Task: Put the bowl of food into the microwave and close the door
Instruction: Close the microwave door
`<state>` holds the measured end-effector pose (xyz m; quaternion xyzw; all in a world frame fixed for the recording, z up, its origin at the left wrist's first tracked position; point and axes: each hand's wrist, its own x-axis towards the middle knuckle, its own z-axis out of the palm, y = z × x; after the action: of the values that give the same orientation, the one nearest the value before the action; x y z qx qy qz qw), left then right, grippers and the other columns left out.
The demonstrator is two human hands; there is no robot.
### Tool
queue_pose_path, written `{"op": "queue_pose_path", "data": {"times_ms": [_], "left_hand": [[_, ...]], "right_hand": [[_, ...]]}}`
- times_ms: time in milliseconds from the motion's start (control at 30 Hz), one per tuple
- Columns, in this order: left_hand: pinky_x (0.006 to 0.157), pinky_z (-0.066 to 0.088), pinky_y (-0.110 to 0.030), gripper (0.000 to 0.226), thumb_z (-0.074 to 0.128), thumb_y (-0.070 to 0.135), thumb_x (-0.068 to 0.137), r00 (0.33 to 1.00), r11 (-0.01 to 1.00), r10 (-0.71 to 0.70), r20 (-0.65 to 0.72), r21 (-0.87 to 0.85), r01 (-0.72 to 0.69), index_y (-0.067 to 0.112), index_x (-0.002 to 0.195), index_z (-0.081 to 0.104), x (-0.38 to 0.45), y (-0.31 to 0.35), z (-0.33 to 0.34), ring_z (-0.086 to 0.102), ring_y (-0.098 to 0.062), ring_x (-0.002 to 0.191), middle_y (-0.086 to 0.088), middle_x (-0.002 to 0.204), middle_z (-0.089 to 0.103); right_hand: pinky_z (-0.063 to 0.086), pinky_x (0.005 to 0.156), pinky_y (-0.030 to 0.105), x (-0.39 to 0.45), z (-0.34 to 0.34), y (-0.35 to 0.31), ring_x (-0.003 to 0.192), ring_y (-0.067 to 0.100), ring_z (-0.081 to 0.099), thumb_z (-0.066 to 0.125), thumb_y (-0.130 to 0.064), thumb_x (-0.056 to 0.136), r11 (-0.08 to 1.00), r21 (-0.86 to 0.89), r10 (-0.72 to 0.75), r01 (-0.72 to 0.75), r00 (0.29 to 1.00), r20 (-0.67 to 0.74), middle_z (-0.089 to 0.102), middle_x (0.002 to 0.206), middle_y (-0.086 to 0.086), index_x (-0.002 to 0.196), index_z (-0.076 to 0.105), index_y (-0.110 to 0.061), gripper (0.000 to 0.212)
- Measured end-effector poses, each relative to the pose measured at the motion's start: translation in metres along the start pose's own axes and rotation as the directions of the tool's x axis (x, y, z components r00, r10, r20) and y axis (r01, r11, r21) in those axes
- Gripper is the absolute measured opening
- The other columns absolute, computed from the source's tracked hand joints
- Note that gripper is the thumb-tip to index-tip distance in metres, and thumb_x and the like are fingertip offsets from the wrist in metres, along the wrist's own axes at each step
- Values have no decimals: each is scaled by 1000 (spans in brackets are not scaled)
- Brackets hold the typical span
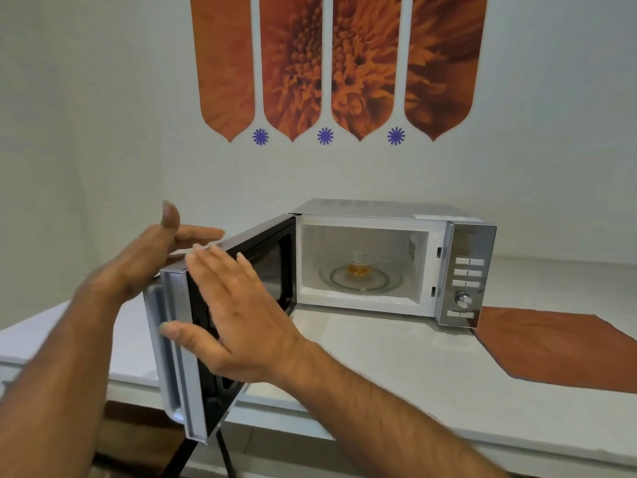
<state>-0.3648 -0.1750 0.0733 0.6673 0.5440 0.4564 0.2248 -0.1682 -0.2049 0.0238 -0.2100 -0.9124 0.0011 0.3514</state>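
No brand name or lettering can be read on the microwave [379, 263]; the buttons and the dial on its control panel [467, 276] are too small to show any marking. The microwave stands on a pale counter [396, 357] with its door [213, 315] swung wide to the left of the cavity. Inside the cavity, on the glass turntable [360, 279], sits the bowl of food [358, 270], a small clear bowl with orange contents, blurred and hard to make out further.

Both hands are at the door, well apart from the bowl. The left hand [155, 253] lies against the outer side of the door near its top edge, fingers spread and thumb raised, grasping nothing. The right hand [238, 315] is flat in front of the door's dark inner window, fingers straight and loose; whether it touches the glass cannot be told.

To the right of the microwave an orange mat [558, 350] lies on the counter, cut off by the frame edge. Above the microwave, 4 orange flower panels [331, 63] and 3 blue star marks [325, 136] decorate the wall.
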Motion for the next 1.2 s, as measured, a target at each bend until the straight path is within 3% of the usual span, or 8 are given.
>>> {"op": "queue_pose_path", "data": {"times_ms": [233,367,467,567,833,933,1033,1200], "left_hand": [[119,20,-44,102,14,107,48,1000,999,-12,22,-37,13,47,97,81,1,-2,1,49,-19,136,4,136,66],[122,29,-52,94,16,104,55,997,997,76,14,-19,-76,48,91,81,9,-3,10,53,-24,136,6,128,70],[121,31,-48,90,17,100,64,984,982,181,-10,-53,-181,43,88,83,15,-6,22,59,-9,128,20,110,77],[118,32,-44,91,18,94,72,957,953,287,-37,-87,-289,34,85,85,23,-5,40,65,1,118,19,104,79],[102,47,-34,104,28,90,77,889,874,448,-94,-163,-457,-1,78,79,57,12,101,75,-7,98,2,93,82],[102,47,-38,94,33,87,80,882,852,459,-102,-231,-470,6,77,80,65,15,124,76,-15,98,-5,93,81],[98,50,-29,85,35,88,80,877,836,469,-105,-265,-480,16,77,81,73,22,147,75,-12,98,0,95,81],[97,52,-37,61,42,72,92,869,827,481,-118,-269,-494,29,78,83,89,33,182,75,-18,99,1,92,82]], "right_hand": [[10,123,51,1,4,5,152,21,13,49,-48,97,998,-49,-46,45,999,-1,22,163,11,154,23,-6,76],[22,121,36,-2,-5,4,141,20,35,61,-41,93,997,55,-40,48,989,-140,46,149,13,143,42,-4,65],[37,109,27,-7,-11,9,121,20,52,67,-37,88,997,54,-42,59,963,-267,62,128,13,128,56,-3,54],[47,97,28,-14,-17,16,107,19,58,67,-39,87,997,59,-23,46,937,-347,67,114,10,117,64,-5,45],[33,77,11,-37,-50,49,80,5,48,60,-36,88,998,61,29,5,838,-545,64,79,6,77,63,-5,33],[36,64,19,-48,-64,64,67,11,44,64,-34,87,999,28,39,-28,812,-583,52,67,-1,69,58,-7,33],[40,58,29,-60,-80,83,62,17,45,71,-30,83,995,-21,65,-99,780,-623,51,62,1,63,57,-7,34],[39,53,28,-79,-106,125,58,18,48,77,-18,74,965,-91,139,-246,774,-618,53,60,1,60,56,-8,27]]}}
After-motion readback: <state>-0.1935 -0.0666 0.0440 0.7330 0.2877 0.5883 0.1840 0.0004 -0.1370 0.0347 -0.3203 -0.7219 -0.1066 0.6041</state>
